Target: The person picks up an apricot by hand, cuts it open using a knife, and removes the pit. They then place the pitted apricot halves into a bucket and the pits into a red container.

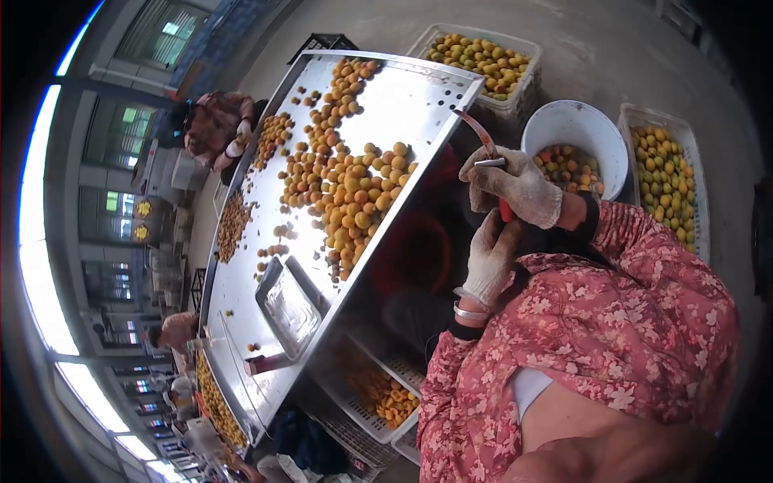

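My right hand (515, 187), in a knitted work glove stained brown, is closed around a curved knife (481, 131). The slim blade of this knife points up and away from the hand, and a red handle end shows at the lower side of the fist. A short silvery piece (489, 162) crosses the fingers. Just below, my left hand (489, 256), in a paler glove, has its fingers bent up against the right hand and the red handle. What lies between those fingers is hidden. A white bucket (616, 133) with apricots in it stands beside the right hand.
A metal table (394, 88) carries piled apricots (350, 193), pits (233, 225) and a metal tray (290, 310). Crates of apricots (491, 68) (664, 173) stand on the floor. Under the table edge is a crate of halved fruit (390, 402). A co-worker (217, 129) sits across.
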`<state>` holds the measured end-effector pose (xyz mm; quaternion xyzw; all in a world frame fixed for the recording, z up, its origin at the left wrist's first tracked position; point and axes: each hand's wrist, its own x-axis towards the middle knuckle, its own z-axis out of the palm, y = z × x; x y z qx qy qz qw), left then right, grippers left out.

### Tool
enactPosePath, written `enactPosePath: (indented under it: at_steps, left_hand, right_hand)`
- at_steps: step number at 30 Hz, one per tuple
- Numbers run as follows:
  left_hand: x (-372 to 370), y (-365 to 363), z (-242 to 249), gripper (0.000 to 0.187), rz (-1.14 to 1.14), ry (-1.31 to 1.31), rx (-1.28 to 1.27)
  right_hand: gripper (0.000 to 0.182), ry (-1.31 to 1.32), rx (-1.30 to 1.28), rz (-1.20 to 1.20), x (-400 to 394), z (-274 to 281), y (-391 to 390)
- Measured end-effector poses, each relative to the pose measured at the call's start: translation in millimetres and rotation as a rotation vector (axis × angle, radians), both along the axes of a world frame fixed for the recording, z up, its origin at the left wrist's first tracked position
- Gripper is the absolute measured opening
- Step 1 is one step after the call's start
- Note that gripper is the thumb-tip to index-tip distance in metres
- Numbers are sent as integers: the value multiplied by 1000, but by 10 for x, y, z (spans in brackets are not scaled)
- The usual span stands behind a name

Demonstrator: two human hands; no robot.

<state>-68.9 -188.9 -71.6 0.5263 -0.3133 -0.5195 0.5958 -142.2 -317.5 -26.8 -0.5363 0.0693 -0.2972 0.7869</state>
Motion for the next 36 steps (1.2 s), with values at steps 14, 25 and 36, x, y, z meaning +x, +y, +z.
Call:
enactPosePath:
  at_steps: [14, 25, 36]
  left_hand:
    - [543, 774, 186, 18, 45, -583, 85]
    - [2341, 827, -111, 34, 461, -1388, 577]
    - [2349, 892, -373, 43, 391, -1506, 741]
  right_hand:
    - [33, 9, 443, 120, 580, -161, 490]
    - [14, 331, 156, -37, 746, -555, 622]
    - [18, 528, 69, 29, 731, -578, 1275]
